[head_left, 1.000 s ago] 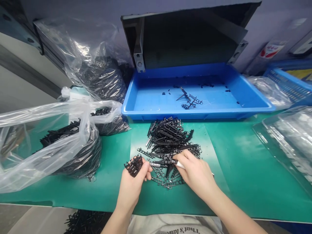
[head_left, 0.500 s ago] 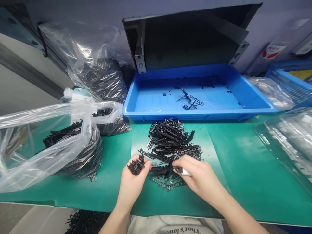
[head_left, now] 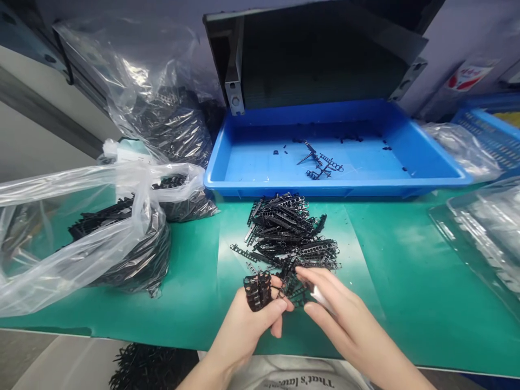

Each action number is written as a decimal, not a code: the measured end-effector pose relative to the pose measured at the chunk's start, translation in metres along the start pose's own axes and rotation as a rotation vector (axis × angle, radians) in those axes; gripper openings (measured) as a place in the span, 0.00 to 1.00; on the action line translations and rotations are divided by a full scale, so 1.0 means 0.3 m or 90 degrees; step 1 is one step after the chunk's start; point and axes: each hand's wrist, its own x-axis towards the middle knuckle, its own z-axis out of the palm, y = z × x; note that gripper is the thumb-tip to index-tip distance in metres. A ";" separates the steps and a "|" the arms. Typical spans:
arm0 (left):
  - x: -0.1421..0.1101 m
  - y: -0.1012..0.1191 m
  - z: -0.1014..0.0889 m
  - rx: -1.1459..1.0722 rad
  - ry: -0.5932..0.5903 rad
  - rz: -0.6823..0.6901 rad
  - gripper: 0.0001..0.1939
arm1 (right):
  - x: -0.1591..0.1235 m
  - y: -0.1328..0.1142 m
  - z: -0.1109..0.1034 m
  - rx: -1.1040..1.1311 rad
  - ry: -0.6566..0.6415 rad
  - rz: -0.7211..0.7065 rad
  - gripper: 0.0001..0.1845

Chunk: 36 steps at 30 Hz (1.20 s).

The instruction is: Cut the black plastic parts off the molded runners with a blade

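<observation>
My left hand (head_left: 244,325) is closed around a bundle of black plastic strips (head_left: 257,291) with rows of small rings and clips, ends pointing up. To its right, my right hand (head_left: 345,306) has thumb and forefinger apart. A small white object (head_left: 322,299) is tucked against its palm and fingers, mostly hidden, so its kind is unclear. My right fingertips are close to dark strips at the near end of a pile of similar black strips (head_left: 280,227). The pile lies on a pale sheet (head_left: 357,271) in front of me.
A blue tray (head_left: 337,191) with a few black pieces stands behind the pile. Open clear bags (head_left: 134,244) of black parts crowd the left, with a taller bag (head_left: 174,124) behind. A clear plastic tray (head_left: 467,238) sits at right. More black parts (head_left: 146,365) lie below the table edge.
My left hand has moved right with its bundle, closer to my right hand. My right thumb and forefinger have come apart, and the dark strips between the hands have shifted.
</observation>
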 end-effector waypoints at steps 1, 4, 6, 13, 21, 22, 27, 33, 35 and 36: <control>-0.001 0.004 0.001 0.032 0.023 0.000 0.08 | -0.004 -0.007 0.002 -0.013 -0.023 0.003 0.17; -0.005 0.008 0.002 0.077 0.059 0.002 0.07 | -0.007 -0.022 0.015 -0.049 -0.056 0.003 0.19; -0.007 0.005 0.001 0.076 0.053 0.004 0.08 | -0.003 -0.025 0.027 -0.070 -0.060 -0.004 0.19; -0.011 -0.015 0.002 0.082 0.035 0.016 0.06 | 0.000 -0.016 0.041 -0.110 -0.036 -0.051 0.19; -0.016 0.011 0.016 0.113 0.026 -0.002 0.05 | -0.004 -0.017 0.037 -0.109 -0.024 -0.059 0.19; -0.017 0.014 0.017 0.116 0.030 -0.004 0.05 | -0.003 -0.017 0.037 -0.111 -0.022 -0.060 0.19; -0.015 -0.004 0.012 0.126 0.028 0.018 0.05 | -0.001 -0.018 0.047 -0.096 -0.004 -0.049 0.19; -0.017 -0.029 0.018 0.109 0.067 0.035 0.07 | -0.009 -0.029 0.060 -0.093 0.024 -0.037 0.20; -0.019 -0.027 0.024 0.101 0.088 0.031 0.08 | -0.010 -0.032 0.064 -0.088 0.021 -0.027 0.20; -0.018 -0.028 0.026 0.100 0.094 0.030 0.08 | -0.010 -0.031 0.068 -0.088 0.018 -0.021 0.20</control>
